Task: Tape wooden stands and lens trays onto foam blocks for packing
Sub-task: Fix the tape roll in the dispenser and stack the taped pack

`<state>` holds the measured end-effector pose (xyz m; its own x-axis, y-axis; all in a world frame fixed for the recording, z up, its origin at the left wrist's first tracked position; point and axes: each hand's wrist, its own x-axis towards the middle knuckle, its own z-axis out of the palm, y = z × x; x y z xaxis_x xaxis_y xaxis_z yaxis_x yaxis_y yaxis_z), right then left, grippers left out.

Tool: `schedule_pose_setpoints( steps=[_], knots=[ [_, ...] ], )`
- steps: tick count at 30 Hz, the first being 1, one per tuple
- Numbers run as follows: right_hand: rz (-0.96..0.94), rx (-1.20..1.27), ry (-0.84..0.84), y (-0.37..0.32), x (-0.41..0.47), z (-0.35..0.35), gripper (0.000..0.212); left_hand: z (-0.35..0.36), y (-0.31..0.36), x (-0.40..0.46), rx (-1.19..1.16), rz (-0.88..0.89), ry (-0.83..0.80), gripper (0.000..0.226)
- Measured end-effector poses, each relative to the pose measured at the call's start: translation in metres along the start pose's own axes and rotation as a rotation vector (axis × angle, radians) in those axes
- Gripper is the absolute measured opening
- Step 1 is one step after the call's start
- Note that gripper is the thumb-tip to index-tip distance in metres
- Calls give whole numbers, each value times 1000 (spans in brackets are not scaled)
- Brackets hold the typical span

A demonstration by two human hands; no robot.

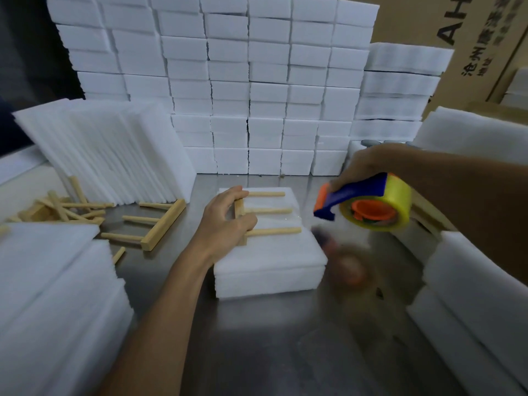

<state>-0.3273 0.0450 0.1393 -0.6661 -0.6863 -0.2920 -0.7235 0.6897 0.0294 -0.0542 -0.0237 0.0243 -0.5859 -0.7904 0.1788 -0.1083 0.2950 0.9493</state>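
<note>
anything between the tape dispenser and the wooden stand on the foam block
Nothing visible. The tape dispenser in the right hand hangs right of the foam block; the left hand covers only the wooden stand's left end.

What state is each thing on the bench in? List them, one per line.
Wooden stand: lying flat on the foam block, untaped.
Foam block: flat on the metal table.
Left hand: pressing the stand's crossbar down.
Right hand: gripping the tape dispenser.
Tape dispenser: raised above the table, right of the block.
Second stand: lying flat on the table, loose.
</note>
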Motion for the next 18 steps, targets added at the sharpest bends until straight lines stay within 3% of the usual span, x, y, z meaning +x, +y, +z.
schedule_pose_setpoints(
  steps=[4, 7, 11, 14, 16, 18],
  knots=[
    [51, -38, 316, -6, 4, 15, 59, -1, 0, 0, -10, 4, -4, 66],
    [35, 37, 265, -16, 1, 37, 42, -1, 0, -1, -28, 6, -4, 68],
    [103, 117, 388, -24, -8, 80, 26, -1, -1, 0, -44, 5, -11, 70],
    [188, 214, 544, -35, -15, 103, 44, 0, -1, 1, -73, 8, -22, 71],
    [161, 455, 707, -44, -22, 111, 50, 0, -2, 1, -92, 10, -31, 66],
    [13, 799, 863, -54, -31, 117, 40, 1, -5, 3, -127, 16, -37, 56]
  ],
)
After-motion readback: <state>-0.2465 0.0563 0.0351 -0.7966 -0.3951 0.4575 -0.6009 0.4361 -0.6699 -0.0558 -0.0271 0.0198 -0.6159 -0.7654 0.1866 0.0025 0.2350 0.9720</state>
